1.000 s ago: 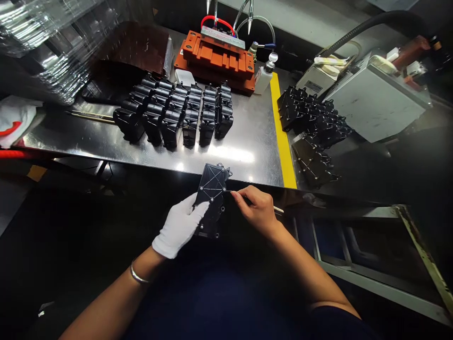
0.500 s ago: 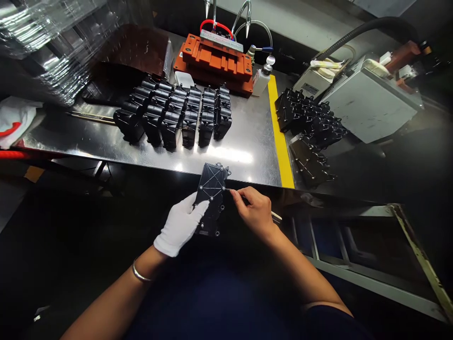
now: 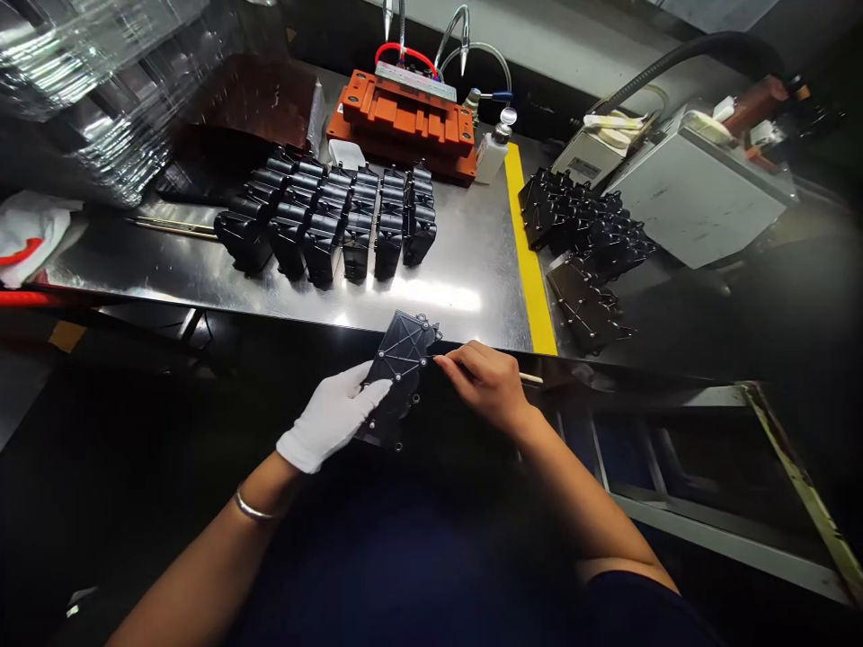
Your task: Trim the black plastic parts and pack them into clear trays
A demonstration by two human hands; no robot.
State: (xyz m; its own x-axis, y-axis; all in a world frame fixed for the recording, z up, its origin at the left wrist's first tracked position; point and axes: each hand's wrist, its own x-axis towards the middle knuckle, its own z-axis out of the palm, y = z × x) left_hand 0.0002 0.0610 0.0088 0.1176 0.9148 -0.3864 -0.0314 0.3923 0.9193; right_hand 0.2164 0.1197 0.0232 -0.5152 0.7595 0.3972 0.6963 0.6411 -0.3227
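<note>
A black plastic part (image 3: 403,346) with crossed ribs and small round bosses is tilted in front of the bench edge. My left hand (image 3: 335,415), in a white glove, grips it by its left side, thumb on the face. Bare, my right hand (image 3: 486,385) is closed in a pinch round a thin tool (image 3: 531,379); its pale handle end sticks out to the right behind the hand. The tool's fine tip lies close to the part's right edge; whether it touches is too small to tell.
Rows of black parts (image 3: 362,220) stand on the metal bench (image 3: 465,305), before an orange fixture (image 3: 408,121) and a white bottle (image 3: 492,155). Right of the yellow strip (image 3: 532,279) are more black parts (image 3: 586,225) and a grey box (image 3: 701,189). Clear trays (image 3: 121,135) are stacked left.
The held part has tilted clockwise, its lower end swinging left with my gloved hand. My right hand has risen slightly, and the tool's handle end now points more level.
</note>
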